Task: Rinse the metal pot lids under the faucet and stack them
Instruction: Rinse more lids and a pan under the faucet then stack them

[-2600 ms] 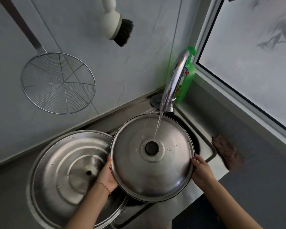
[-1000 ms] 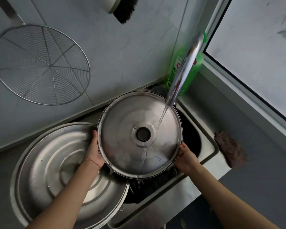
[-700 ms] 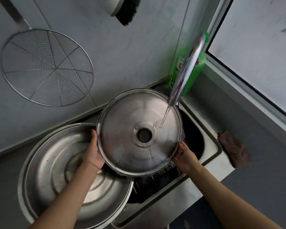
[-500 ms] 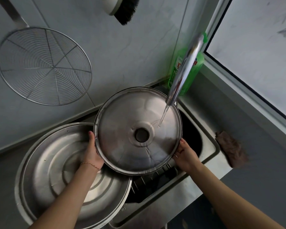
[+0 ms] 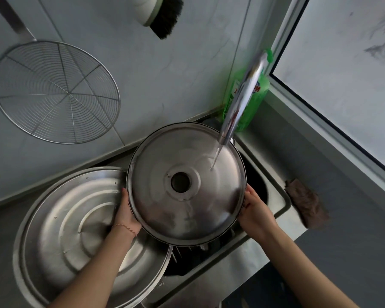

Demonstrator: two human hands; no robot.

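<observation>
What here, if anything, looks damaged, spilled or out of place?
Nothing looks damaged or spilled. The large lid rests partly over the sink edge, lying concave side up. Both hands hold the smaller lid under the faucet, left hand and right hand at opposite rims.

pale grey tiled wall (image 5: 176,81) is standing behind the counter, a wire skimmer (image 5: 56,92) and a brush (image 5: 162,14) hanging on it. daylight is coming through the frosted window (image 5: 342,70) at the right, over a grey sill (image 5: 320,134).
</observation>
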